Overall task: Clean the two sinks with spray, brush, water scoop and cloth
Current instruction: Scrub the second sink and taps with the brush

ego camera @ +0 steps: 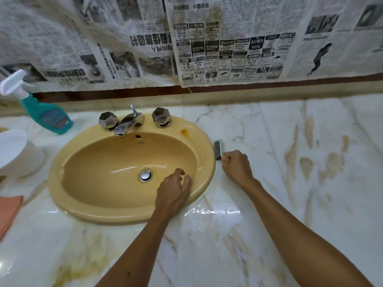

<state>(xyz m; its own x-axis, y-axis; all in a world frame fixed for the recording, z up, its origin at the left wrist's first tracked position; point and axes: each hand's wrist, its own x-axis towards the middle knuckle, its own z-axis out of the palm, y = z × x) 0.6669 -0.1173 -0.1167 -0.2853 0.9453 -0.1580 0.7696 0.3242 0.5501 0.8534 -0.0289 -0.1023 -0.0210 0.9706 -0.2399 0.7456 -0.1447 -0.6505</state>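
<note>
One yellow oval sink [87, 162] sits in the marble surface [290, 162]. Right hand [236, 164] grips the green brush [218, 149] at its right rim; left hand [174, 191], fingers loosely curled, hovers inside. Teal spray bottle [44, 112], white scoop [14, 152] and orange cloth [8, 210] line the left edge.

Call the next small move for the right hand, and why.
Probably lift the brush and carry it into the sink. The right hand already grips its handle on the counter beside the rim, and the basin looks unscrubbed.
</note>
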